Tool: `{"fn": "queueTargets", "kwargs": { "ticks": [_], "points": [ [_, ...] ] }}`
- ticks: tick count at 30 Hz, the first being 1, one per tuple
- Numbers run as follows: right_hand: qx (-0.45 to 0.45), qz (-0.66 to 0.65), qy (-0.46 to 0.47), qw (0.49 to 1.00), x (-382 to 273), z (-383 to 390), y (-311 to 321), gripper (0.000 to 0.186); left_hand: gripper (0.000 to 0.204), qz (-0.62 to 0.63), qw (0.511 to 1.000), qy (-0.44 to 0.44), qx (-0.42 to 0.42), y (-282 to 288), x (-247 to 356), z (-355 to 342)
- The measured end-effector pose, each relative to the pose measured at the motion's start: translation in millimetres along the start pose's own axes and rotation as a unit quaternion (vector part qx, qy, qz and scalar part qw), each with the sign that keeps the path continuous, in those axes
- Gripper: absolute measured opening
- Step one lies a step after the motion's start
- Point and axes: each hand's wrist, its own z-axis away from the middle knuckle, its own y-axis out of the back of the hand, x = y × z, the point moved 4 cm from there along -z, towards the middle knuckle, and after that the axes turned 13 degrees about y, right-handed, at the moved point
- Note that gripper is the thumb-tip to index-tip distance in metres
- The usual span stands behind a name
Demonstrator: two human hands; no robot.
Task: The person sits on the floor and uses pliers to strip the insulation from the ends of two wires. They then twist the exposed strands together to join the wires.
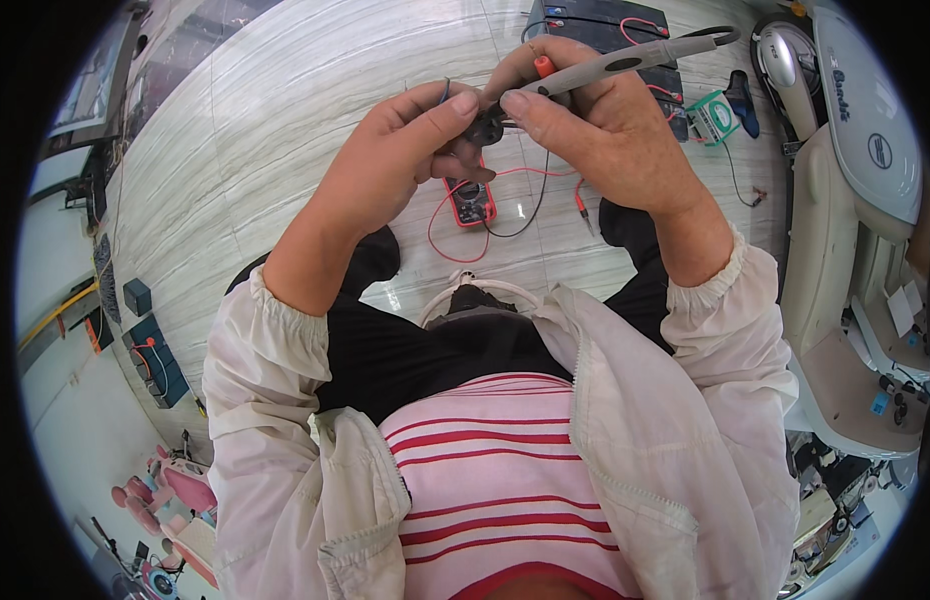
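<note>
My left hand (405,145) is closed with thumb and fingers around a small black connector (488,130) with round openings, in front of my chest. Opposite it, my right hand (615,130) grips a long grey pen-shaped tool (625,62) with a dark cable at its far end. The tool's near end reaches the connector, though fingers hide the contact. A red-handled piece (544,67), probably a test probe, also sticks out between my right fingers. Below my hands, a red multimeter (472,203) lies on the floor with red and black leads.
Black batteries (585,12) with red wires stand at the far side, beside a green-and-white box (713,118). A pale scooter (835,230) fills the right side. A dark blue battery-like box (160,362) sits on the left floor. A red-handled probe (582,200) lies near my right foot.
</note>
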Motion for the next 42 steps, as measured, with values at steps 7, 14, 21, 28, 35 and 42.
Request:
{"fn": "queueTargets", "kwargs": {
  "ticks": [7,14,21,28,35,42],
  "points": [
    [0.050,0.084,0.073,0.993,4,5,1,0.018,0.042,-0.101,0.993,-0.049,0.015,-12,3,2],
    [0.087,0.068,0.119,0.987,-4,3,1,0.013,0.037,-0.106,0.991,-0.052,0.063,-17,-8,-2],
    [0.151,-0.017,-0.010,0.988,-3,5,16,0.013,0.034,-0.075,0.997,0.001,0.036,-14,-37,-11],
    [0.058,0.058,-0.128,0.988,17,16,8,0.016,0.037,0.052,0.998,-0.026,-0.014,-20,-34,-12],
    [-0.016,0.089,-0.112,0.990,43,31,-5,0.024,0.037,0.056,0.998,0.014,0.022,-11,-40,-15],
    [-0.062,0.070,-0.148,0.985,71,41,-14,0.030,0.043,0.090,0.995,0.050,0.003,-7,-58,-17]
  ]
}}
